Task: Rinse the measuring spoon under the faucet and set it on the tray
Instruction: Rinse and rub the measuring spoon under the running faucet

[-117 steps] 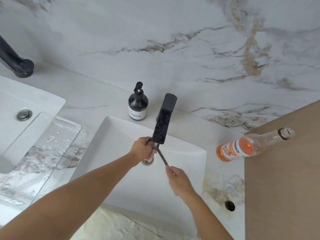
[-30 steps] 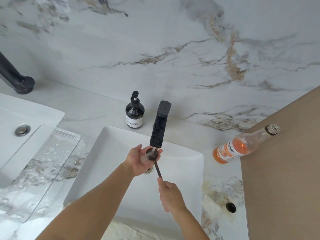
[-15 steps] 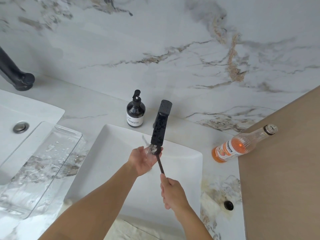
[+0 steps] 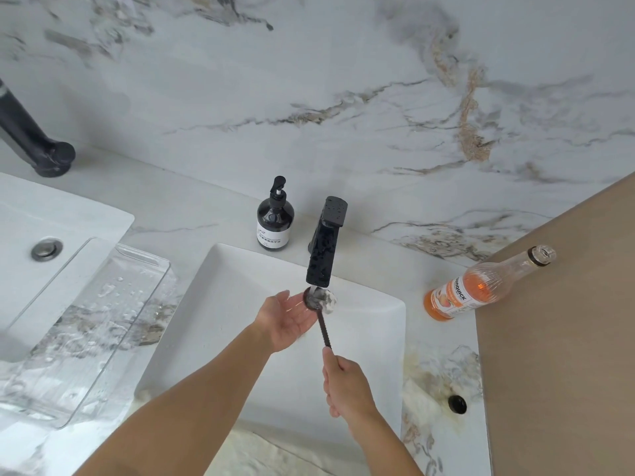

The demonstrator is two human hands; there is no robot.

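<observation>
A dark measuring spoon (image 4: pixel 323 326) with a ridged handle is held over the white sink (image 4: pixel 220 304), its bowl right under the spout of the black faucet (image 4: pixel 324 247). Water runs into the bowl and splashes. My right hand (image 4: pixel 347 384) grips the near end of the handle. My left hand (image 4: pixel 287 319) is open, palm up, just left of the spoon's bowl and close to it. The clear plastic tray (image 4: pixel 137 269), wet with drops, lies on the counter to the left of the sink.
A dark soap pump bottle (image 4: pixel 275 219) stands behind the sink, left of the faucet. An orange drink bottle (image 4: pixel 481 288) lies on its side at the right, by a brown panel (image 4: pixel 567 338). A second sink (image 4: pixel 51 214) and black faucet (image 4: pixel 31 139) are at far left.
My left hand has come off the spoon's bowl and opened, palm up, beside it. The bowl now sits uncovered in the running water. My right hand keeps its hold on the handle.
</observation>
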